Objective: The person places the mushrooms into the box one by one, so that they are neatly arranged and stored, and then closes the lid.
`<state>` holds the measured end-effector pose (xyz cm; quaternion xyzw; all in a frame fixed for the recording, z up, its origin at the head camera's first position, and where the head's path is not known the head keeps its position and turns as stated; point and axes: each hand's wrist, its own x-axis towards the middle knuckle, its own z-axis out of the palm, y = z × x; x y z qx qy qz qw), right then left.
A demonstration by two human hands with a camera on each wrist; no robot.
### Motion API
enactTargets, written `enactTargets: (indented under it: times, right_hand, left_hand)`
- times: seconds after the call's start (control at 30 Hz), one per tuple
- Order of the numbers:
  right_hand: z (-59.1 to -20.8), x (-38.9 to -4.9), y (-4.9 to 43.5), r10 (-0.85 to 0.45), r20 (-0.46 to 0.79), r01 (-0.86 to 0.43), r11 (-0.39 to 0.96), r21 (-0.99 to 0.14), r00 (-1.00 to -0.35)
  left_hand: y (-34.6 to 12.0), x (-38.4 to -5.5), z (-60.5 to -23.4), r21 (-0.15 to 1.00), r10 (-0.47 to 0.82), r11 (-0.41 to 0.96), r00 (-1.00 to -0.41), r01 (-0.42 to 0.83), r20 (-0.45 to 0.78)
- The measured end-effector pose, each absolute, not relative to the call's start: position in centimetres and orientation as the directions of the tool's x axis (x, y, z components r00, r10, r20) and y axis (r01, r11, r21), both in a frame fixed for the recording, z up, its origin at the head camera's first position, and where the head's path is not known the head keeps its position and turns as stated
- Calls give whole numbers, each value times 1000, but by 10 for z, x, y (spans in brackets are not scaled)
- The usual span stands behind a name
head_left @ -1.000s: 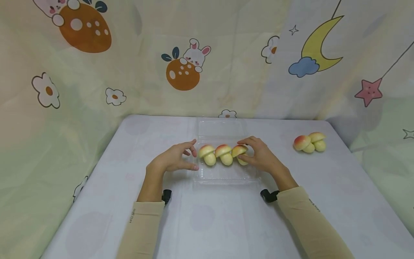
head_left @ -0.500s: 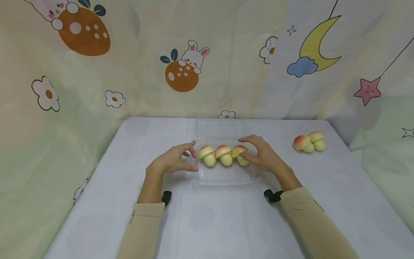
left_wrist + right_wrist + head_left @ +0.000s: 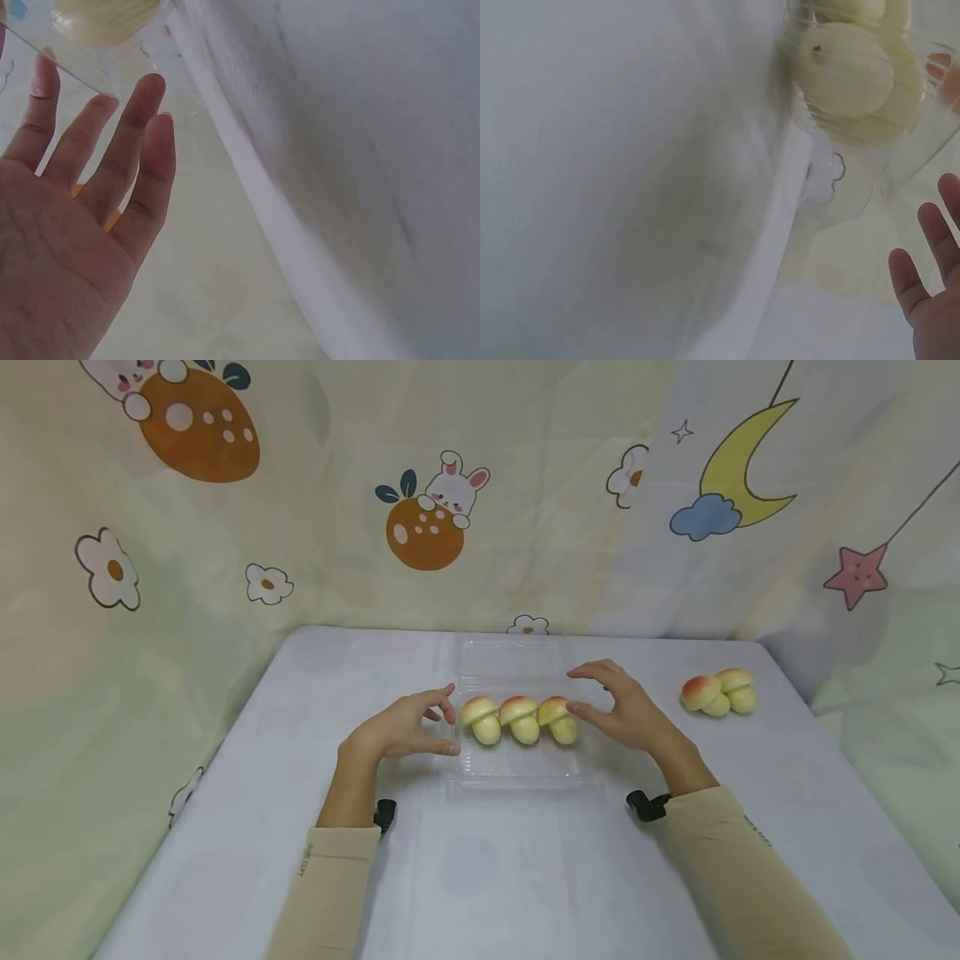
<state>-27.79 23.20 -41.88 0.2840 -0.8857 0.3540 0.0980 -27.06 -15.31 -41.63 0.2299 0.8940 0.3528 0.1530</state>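
Three toy mushrooms with red-and-yellow caps and pale stems stand in a row inside a clear plastic box (image 3: 517,766): a left mushroom (image 3: 484,720), a middle mushroom (image 3: 522,720) and a right mushroom (image 3: 559,721). My left hand (image 3: 405,724) is at the box's left wall, fingers spread and fingertips right at its edge; the left wrist view has the box edge by the fingertips. My right hand (image 3: 626,710) is just right of the right mushroom, thumb tip overlapping its cap, with nothing held. In the right wrist view a mushroom (image 3: 847,71) shows through the box wall.
Two more mushrooms lie at the table's back right, a redder mushroom (image 3: 701,693) against a yellower mushroom (image 3: 738,690). The box's clear lid (image 3: 513,657) lies folded back behind the box. A printed cloth (image 3: 322,527) hangs behind the white table (image 3: 450,868).
My right hand has let go of the right mushroom and moved right, opening its fingers. The left hand and the mushrooms have stayed in place.
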Motion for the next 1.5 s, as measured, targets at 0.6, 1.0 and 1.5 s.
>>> enactTargets:
  times: [0.6,1.0,1.5]
  right_hand:
    - [-417,-281,254,-415,389,-568,635,-524,-822]
    - [-422,-281,277,-355,358,-500,695,-517,-864]
    - [-419,-281,305,-351,336,-474,765,-435,-874]
  left_hand:
    - [-157,-271,-418,692,500,660,-858,291,-116]
    - [-156,-271,-417,690,517,655,-849,307,-113]
    - [-155,-273,-418,693,518,652,-848,307,-112]
